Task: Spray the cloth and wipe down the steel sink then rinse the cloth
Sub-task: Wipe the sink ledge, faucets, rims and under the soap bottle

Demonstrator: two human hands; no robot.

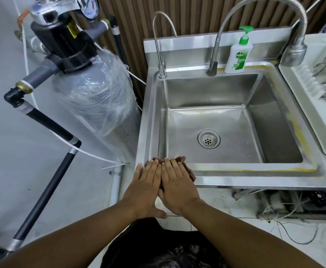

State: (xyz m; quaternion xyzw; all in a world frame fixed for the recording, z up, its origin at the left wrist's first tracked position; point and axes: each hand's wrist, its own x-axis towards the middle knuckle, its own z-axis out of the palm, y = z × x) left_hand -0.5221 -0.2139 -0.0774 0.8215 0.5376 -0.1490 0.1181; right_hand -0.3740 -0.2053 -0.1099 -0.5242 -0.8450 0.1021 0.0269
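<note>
On the sink (235, 171) rim, brown cloth (191, 174).

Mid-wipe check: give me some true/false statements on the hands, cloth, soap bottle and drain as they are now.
1. The left hand and the right hand both lie flat on the cloth. True.
2. The cloth is at the sink's far right corner. False: it is on the near left corner of the sink rim.
3. The soap bottle lies inside the basin. False: it stands upright on the back rim, beside the base of the flexible faucet.
4. The drain is uncovered. True.
5. The right hand holds a spray bottle. False: it holds nothing; its fingers are straight on the cloth.
</note>
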